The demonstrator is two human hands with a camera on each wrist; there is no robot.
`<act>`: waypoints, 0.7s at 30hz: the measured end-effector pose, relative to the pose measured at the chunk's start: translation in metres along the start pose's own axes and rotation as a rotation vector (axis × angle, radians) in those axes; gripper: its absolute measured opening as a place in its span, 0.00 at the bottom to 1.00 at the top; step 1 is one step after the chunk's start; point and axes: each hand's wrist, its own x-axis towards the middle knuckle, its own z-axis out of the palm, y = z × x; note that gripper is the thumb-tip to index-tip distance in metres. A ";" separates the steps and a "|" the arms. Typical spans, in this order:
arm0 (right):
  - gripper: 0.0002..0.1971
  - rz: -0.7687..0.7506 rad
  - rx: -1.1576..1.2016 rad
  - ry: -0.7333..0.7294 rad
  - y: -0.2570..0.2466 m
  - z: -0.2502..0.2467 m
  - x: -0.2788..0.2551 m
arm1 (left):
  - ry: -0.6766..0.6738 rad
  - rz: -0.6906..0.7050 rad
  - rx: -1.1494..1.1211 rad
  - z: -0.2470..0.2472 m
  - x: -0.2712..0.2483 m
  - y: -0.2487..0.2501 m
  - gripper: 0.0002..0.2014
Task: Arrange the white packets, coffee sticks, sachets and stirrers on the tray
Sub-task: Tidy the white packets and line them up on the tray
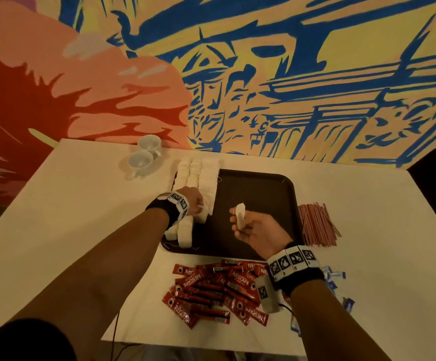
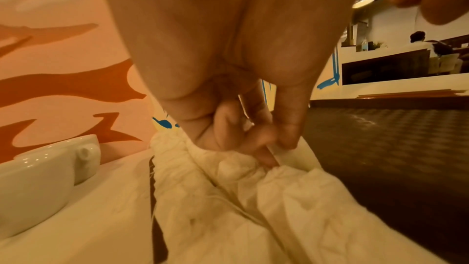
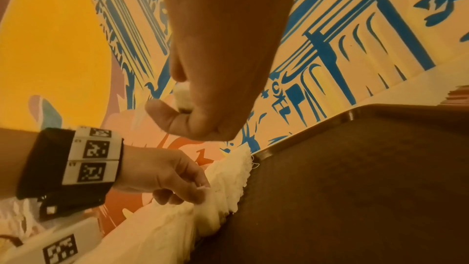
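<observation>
White packets [image 1: 198,178] lie in rows along the left side of the dark tray [image 1: 258,194]. Left hand [image 1: 192,198] pinches one packet in the rows. Right hand [image 1: 253,230] holds a single packet [image 1: 240,216] pinched above the tray. Coffee sticks [image 1: 214,290], stirrers [image 1: 315,224] and sachets [image 1: 336,277] lie on the table [image 1: 81,204].

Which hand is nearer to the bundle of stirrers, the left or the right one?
Right. The right hand is over the tray, beside the stirrers. The left hand is across the tray at the rows of white packets.
</observation>
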 end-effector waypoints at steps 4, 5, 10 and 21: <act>0.31 0.073 -0.013 -0.126 -0.003 0.005 -0.003 | 0.119 0.008 -0.006 0.001 0.004 -0.001 0.11; 0.29 0.088 -0.009 -0.148 -0.003 0.006 -0.003 | 0.169 0.042 -0.041 0.000 0.002 0.000 0.11; 0.28 0.164 -0.096 -0.264 -0.005 0.011 -0.007 | 0.111 0.286 -0.614 -0.028 -0.040 0.025 0.11; 0.16 -0.017 -0.484 -0.242 0.008 0.029 -0.027 | -0.077 0.432 -0.625 -0.045 -0.098 0.041 0.04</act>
